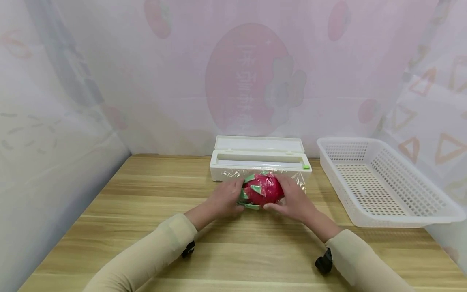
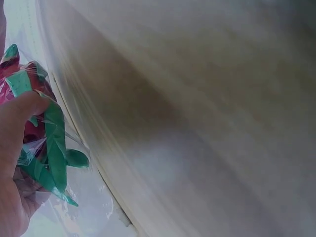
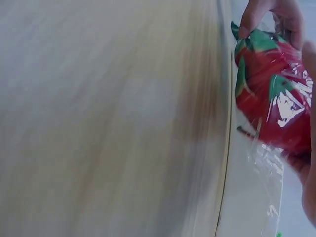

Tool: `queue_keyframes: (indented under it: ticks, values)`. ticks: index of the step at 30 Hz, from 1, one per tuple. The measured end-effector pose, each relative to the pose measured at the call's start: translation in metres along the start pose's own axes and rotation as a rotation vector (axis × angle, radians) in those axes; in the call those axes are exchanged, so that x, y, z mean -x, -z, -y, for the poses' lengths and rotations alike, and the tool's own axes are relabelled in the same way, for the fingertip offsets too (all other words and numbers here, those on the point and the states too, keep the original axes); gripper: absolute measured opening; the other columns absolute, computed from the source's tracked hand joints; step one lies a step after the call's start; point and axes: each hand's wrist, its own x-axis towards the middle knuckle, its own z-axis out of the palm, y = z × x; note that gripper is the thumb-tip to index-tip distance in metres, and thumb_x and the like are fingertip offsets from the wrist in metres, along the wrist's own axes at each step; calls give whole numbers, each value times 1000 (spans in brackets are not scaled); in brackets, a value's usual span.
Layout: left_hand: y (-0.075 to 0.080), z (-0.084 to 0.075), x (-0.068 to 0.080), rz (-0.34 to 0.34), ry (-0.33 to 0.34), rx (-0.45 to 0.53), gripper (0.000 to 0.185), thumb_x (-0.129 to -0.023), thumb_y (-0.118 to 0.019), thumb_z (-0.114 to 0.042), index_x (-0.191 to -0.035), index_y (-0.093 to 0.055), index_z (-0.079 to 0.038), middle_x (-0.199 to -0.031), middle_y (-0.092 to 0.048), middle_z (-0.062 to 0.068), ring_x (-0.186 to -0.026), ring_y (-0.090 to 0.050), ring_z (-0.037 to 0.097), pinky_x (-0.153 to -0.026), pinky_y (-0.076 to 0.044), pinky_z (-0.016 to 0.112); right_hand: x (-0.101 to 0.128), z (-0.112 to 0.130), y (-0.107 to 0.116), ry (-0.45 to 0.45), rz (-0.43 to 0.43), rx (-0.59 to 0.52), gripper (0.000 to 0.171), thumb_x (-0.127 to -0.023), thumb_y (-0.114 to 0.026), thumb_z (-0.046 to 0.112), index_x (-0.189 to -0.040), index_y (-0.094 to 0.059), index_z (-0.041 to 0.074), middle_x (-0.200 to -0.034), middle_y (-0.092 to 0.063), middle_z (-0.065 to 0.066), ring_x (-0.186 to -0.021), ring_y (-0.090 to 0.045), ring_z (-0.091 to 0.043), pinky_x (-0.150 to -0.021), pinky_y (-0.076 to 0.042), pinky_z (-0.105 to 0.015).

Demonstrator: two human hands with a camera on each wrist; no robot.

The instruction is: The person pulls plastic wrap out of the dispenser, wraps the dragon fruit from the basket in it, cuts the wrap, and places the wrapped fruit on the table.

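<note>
A red dragon fruit (image 1: 264, 190) with green scales sits between both hands, in front of a white cling film box (image 1: 233, 173). My left hand (image 1: 227, 198) grips its leafy end, the thumb pressing a green scale in the left wrist view. On the other end, my right hand (image 1: 294, 198) holds the fruit with fingers over the top and thumb at the near side. Clear plastic film (image 3: 269, 170) lies over the fruit and shines in creases. In the head view the film (image 1: 300, 180) also spreads across the box's front.
The box's lid (image 1: 260, 143) stands raised at the back, with a bright green piece (image 1: 306, 166) at the right end of the slot. A white perforated basket (image 1: 350, 202) stands on the right of the wooden table (image 1: 146, 211). Printed cloth walls (image 1: 175, 93) enclose the table.
</note>
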Motion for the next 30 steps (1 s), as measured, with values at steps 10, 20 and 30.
queue_keyframes:
  ticks: [10,20,30]
  values:
    - [3,5,0,-29,-41,-12,84,-74,-81,-37,-134,-43,8,-123,-59,17,-111,-58,30,-98,-45,40,5,-14,0,201,46,99,116,-59,-95,30,-145,-27,-9,-132,-44,-26,-120,-47,-36,-97,-46,-48]
    - [0,5,1,-53,-45,18,95,-75,-80,-37,-144,-31,6,-130,-56,19,-113,-57,30,-97,-47,41,-1,-13,-3,279,-34,135,104,-68,-88,30,-144,-29,-9,-129,-47,-25,-118,-49,-35,-98,-46,-47]
    - [-2,4,2,-114,-69,20,108,-71,-84,-42,-148,-24,3,-142,-41,18,-127,-46,32,-104,-40,45,-6,-12,-3,244,-44,105,93,-73,-82,29,-143,-32,-6,-128,-49,-22,-117,-50,-34,-98,-45,-46]
